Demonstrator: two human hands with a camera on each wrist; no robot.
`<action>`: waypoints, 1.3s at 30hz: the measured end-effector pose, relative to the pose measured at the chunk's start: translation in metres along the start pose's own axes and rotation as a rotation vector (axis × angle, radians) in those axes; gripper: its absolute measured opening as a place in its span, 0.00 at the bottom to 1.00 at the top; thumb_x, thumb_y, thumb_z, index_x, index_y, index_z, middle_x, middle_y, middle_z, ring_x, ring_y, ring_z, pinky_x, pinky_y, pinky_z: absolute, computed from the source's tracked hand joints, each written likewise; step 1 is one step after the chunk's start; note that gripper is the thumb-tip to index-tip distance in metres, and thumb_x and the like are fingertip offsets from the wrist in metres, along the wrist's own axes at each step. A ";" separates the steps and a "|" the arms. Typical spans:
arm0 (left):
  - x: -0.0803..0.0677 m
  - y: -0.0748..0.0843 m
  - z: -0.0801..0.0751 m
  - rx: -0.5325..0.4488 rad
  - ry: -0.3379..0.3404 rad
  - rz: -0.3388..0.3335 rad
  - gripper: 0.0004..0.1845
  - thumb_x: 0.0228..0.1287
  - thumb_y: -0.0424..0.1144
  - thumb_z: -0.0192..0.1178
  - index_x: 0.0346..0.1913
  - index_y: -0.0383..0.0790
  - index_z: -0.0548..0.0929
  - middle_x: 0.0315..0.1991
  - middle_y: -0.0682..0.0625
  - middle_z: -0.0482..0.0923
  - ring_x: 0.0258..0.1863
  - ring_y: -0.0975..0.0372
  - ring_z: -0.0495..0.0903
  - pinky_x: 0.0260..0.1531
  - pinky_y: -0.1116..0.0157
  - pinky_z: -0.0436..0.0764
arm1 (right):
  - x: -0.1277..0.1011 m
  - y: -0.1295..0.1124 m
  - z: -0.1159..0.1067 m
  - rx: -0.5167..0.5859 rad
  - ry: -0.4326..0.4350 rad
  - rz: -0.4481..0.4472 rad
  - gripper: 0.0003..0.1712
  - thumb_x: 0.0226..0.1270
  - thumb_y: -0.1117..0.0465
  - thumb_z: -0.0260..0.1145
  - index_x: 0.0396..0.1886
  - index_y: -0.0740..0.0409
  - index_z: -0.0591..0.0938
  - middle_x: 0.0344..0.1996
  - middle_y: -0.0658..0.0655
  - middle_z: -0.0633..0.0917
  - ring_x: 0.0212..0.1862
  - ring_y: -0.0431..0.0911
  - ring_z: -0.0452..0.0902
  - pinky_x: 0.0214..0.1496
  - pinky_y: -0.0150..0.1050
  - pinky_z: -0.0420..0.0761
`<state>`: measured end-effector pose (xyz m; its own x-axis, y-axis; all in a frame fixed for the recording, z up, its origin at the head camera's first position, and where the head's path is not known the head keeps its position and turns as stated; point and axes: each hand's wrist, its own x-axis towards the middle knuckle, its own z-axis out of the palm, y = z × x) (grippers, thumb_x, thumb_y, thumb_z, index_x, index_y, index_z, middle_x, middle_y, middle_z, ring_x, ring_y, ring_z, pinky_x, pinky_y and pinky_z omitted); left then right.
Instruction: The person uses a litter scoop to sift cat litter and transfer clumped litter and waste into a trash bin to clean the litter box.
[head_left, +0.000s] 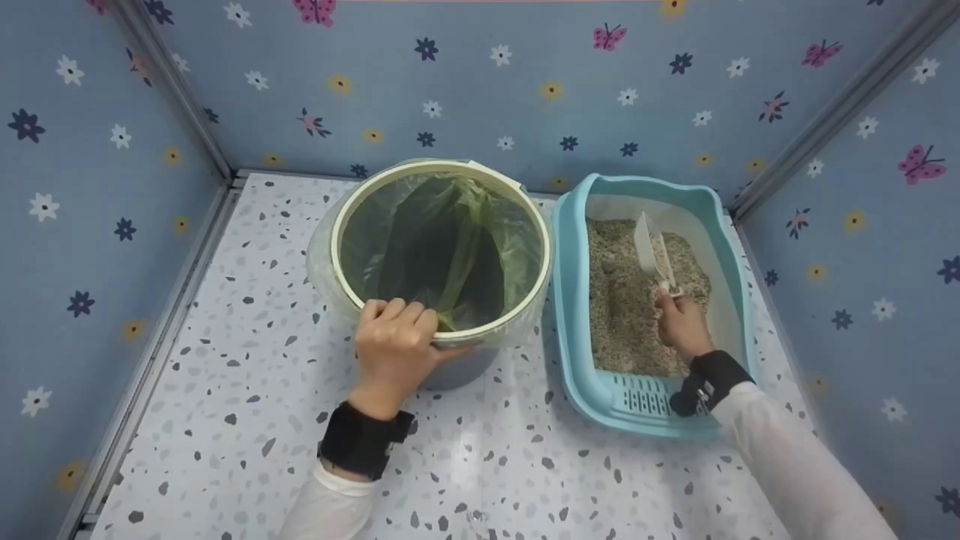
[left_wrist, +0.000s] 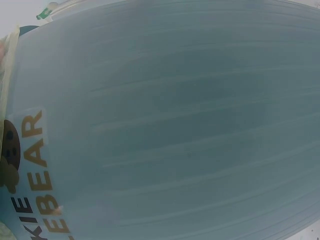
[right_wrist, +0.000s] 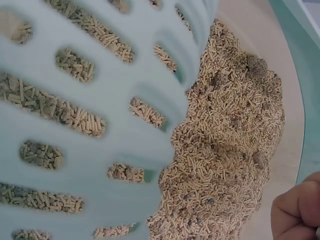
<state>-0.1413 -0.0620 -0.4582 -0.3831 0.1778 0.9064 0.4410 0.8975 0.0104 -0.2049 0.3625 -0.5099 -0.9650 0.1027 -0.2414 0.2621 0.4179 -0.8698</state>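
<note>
In the head view, my left hand [head_left: 394, 345] grips the near rim of a round trash bin [head_left: 541, 225], fingers curled over the edge. A thin yellowish-green bag [head_left: 517, 259] lines it. Ribbed side wall of the bin [left_wrist: 190, 125] fills the left wrist view, with lettering at its left. My right hand [head_left: 684, 326] holds a white litter scoop [head_left: 646, 244] by its handle, above the litter [head_left: 630, 315] in a blue litter box [head_left: 574, 330]. Pale pellets with a few darker clumps [right_wrist: 257, 66] show in the right wrist view; only part of the right hand [right_wrist: 300, 210] appears there.
The litter box's slotted front ledge [right_wrist: 100, 150] lies nearest me, below the right wrist. The box stands close to the bin's right side on a speckled floor [head_left: 247, 420]. Flower-patterned panels [head_left: 465, 75] enclose the back and both sides.
</note>
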 end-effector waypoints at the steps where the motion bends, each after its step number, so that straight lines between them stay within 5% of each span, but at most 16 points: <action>1: 0.000 0.000 0.000 0.001 -0.002 0.002 0.38 0.39 0.77 0.57 0.10 0.43 0.62 0.09 0.52 0.60 0.11 0.57 0.62 0.22 0.59 0.66 | 0.000 0.000 -0.001 0.006 -0.010 0.003 0.24 0.75 0.43 0.42 0.42 0.60 0.70 0.09 0.42 0.59 0.11 0.35 0.53 0.15 0.33 0.59; 10: 0.002 0.000 -0.001 -0.017 -0.004 0.004 0.38 0.40 0.77 0.57 0.10 0.43 0.62 0.09 0.52 0.60 0.11 0.57 0.62 0.22 0.59 0.66 | -0.004 0.003 -0.012 -0.108 -0.087 0.055 0.31 0.74 0.41 0.41 0.49 0.66 0.70 0.09 0.42 0.59 0.11 0.35 0.53 0.15 0.32 0.59; 18: 0.001 0.000 0.000 -0.011 -0.022 -0.003 0.38 0.37 0.78 0.58 0.10 0.44 0.62 0.09 0.53 0.60 0.11 0.57 0.62 0.23 0.59 0.66 | -0.008 0.000 -0.014 -0.578 0.082 0.003 0.32 0.76 0.47 0.42 0.52 0.75 0.71 0.26 0.61 0.75 0.26 0.51 0.72 0.28 0.44 0.71; 23: 0.000 -0.001 0.000 -0.010 -0.017 -0.004 0.38 0.38 0.77 0.58 0.10 0.43 0.62 0.09 0.52 0.59 0.12 0.57 0.62 0.23 0.58 0.66 | -0.010 0.001 -0.015 -0.739 0.169 -0.074 0.30 0.75 0.50 0.46 0.51 0.79 0.69 0.29 0.70 0.77 0.29 0.58 0.75 0.30 0.49 0.71; 29: 0.000 -0.001 0.000 -0.008 -0.011 -0.002 0.39 0.38 0.77 0.58 0.10 0.43 0.61 0.09 0.52 0.59 0.11 0.57 0.62 0.23 0.59 0.66 | -0.012 0.002 -0.017 -0.798 0.255 -0.190 0.20 0.72 0.55 0.53 0.39 0.74 0.73 0.19 0.64 0.76 0.17 0.53 0.72 0.18 0.44 0.68; 39: -0.001 0.000 0.000 -0.004 -0.022 -0.001 0.38 0.39 0.77 0.57 0.10 0.43 0.62 0.09 0.52 0.60 0.12 0.57 0.62 0.23 0.58 0.67 | -0.011 0.005 -0.016 -0.842 0.322 -0.269 0.17 0.69 0.58 0.56 0.39 0.73 0.74 0.16 0.66 0.76 0.15 0.54 0.72 0.15 0.45 0.66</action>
<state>-0.1410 -0.0624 -0.4594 -0.4015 0.1855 0.8969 0.4440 0.8959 0.0134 -0.1931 0.3778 -0.5048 -0.9816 0.0999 0.1626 0.0567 0.9662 -0.2513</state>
